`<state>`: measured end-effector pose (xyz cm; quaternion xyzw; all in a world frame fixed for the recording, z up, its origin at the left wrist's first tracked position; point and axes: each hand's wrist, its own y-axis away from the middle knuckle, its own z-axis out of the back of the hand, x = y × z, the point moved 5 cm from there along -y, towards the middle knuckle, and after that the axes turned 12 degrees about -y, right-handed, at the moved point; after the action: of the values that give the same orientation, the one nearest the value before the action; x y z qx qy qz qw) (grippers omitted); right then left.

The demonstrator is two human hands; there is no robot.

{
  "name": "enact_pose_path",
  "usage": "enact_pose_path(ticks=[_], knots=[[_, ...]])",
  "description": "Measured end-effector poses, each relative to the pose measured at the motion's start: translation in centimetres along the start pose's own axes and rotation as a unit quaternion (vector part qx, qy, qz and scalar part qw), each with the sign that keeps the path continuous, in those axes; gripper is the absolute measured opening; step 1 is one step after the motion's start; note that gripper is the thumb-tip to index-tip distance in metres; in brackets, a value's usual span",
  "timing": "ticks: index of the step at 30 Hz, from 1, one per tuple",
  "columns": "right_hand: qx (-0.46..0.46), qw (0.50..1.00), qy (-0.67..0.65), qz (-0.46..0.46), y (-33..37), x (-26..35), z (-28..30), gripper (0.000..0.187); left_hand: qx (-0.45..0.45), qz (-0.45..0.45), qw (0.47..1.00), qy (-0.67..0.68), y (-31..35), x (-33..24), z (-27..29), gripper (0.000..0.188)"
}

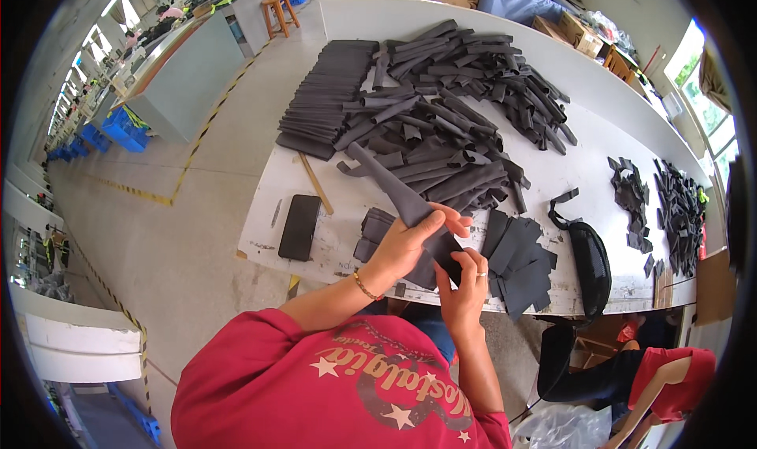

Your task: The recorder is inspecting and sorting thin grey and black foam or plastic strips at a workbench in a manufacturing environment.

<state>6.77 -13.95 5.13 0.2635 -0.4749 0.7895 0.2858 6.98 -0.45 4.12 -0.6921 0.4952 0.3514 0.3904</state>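
A long dark grey fabric strip (pixel 398 197) is held up above the near edge of the table, its far end pointing to the upper left. My left hand (pixel 412 240) grips the strip near its middle, thumb on top. At the lower end, my right hand (pixel 467 285) pinches the same strip between thumb and fingers. Under and beside my hands lie a small stack of dark pieces (pixel 376 227) and a fanned pile of flat dark rectangles (pixel 520 260). Beyond them spreads a large heap of rolled or folded dark strips (pixel 465 173).
Neatly layered strips (pixel 327 94) lie at the far left of the white table (pixel 264 189). A black phone (pixel 300 227) and a wooden stick (pixel 317 182) are at left. To the right are a black mesh case (pixel 590 268) and small dark scraps (pixel 629 201). A person in red (pixel 670 386) sits at lower right.
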Motion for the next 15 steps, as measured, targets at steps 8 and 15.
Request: enact_pose_path(ticks=[8,15], knots=[[0.014,0.998,0.01,0.061,-0.8,0.8,0.6,0.03,-0.021,0.047,0.997,0.061,0.1,0.5,0.2,0.027],[0.091,0.995,-0.051,-0.006,-0.6,0.0,0.1,0.028,-0.078,0.101,0.985,0.114,0.7,2.0,0.0,0.028]])
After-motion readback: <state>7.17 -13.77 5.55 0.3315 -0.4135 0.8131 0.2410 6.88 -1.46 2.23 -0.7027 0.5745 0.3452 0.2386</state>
